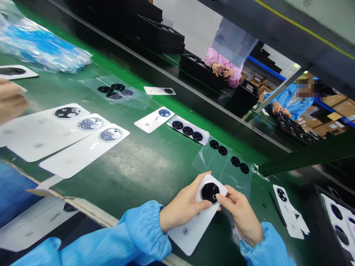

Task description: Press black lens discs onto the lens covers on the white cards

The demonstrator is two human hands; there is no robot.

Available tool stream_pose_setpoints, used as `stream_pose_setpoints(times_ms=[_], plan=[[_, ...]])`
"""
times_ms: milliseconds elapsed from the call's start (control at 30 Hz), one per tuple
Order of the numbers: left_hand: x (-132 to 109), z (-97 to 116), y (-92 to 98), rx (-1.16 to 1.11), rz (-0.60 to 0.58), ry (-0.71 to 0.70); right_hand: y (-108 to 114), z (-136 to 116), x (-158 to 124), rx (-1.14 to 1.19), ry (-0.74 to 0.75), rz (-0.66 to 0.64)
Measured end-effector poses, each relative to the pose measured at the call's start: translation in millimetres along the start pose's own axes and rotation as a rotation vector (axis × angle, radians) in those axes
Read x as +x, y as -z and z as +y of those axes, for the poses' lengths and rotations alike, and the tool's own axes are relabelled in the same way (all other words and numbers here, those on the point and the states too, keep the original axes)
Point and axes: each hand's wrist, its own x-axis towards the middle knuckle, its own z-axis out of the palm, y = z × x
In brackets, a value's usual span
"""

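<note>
At lower centre, I can see the left hand and the right hand both gripping a white panel, the right thumb at its black camera cover. In the lower right corner a black tray holds more white panels, while on the green worktop, right of centre, a clear pack bears three black discs. Upper left, a glossy clear bag has blurred blue contents.
</note>
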Motion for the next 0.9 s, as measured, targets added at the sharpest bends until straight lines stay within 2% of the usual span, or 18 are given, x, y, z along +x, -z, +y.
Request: stream_pose_setpoints(times_ms=[333, 467, 600, 733, 800, 900], plan=[[3, -10, -1.9, 0.128, 0.030, -0.053, -10, 8, -1, -0.159, 0.051, 0.116], [4, -7, 1.4, 0.076, -0.010, -0.075, -12, 10, -1, -0.188, 0.068, 0.143], [6, 1, 3.2, -0.074, -0.055, -0.068, -11, 5, -1, -0.194, 0.082, 0.124], [10, 9, -0.8, -0.217, 0.053, -0.045, -11, -3, 2, -0.168, 0.115, 0.072], [12, 11, -3.5, -0.231, 0.114, -0.080, -12, -3, 5, -0.147, 0.129, 0.078], [14, 12, -6.7, -0.224, 0.142, -0.107, -13, 0, 8, -0.153, 0.146, 0.104]])
